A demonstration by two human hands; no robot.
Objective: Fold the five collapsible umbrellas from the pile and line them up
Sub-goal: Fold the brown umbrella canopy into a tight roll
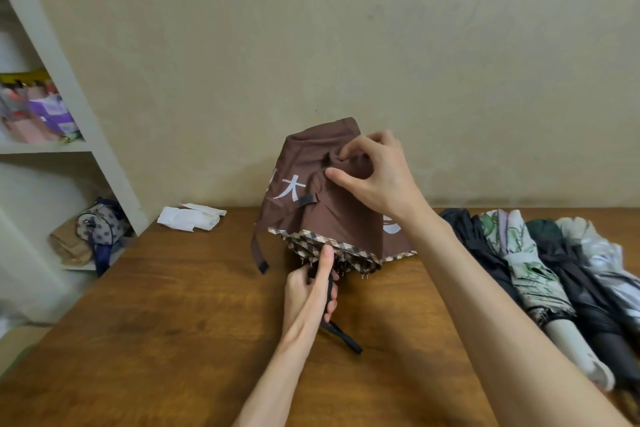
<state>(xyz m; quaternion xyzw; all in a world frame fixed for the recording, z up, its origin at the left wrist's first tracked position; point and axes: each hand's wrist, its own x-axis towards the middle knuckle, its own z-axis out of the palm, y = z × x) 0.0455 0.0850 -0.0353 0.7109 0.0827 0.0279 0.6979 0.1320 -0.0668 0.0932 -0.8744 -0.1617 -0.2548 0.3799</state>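
The brown umbrella stands half-collapsed above the middle of the wooden table, canopy up and handle down, with a checked trim along its hem. Its closing strap hangs loose on the left side. To your right, four folded umbrellas lie side by side on the table: a black one, a floral one, a dark one and a silvery one.

A folded white cloth lies near the wall. At the far left, the white shelf unit holds colourful packets in its upper compartment. The lower compartment holds a patterned pouch with a blue strap, beside a brown paper bag.

The umbrella's handle is hidden inside your fist; only its black wrist loop shows below. The white lettering on the canopy is partly lost in folds and behind your right forearm. The row of umbrellas is cut off at the right edge.

Your left hand is clenched round the handle, thumb pointing up against the checked trim. Your right hand reaches over from the right and pinches a fold of canopy fabric between thumb and fingertips near the top.
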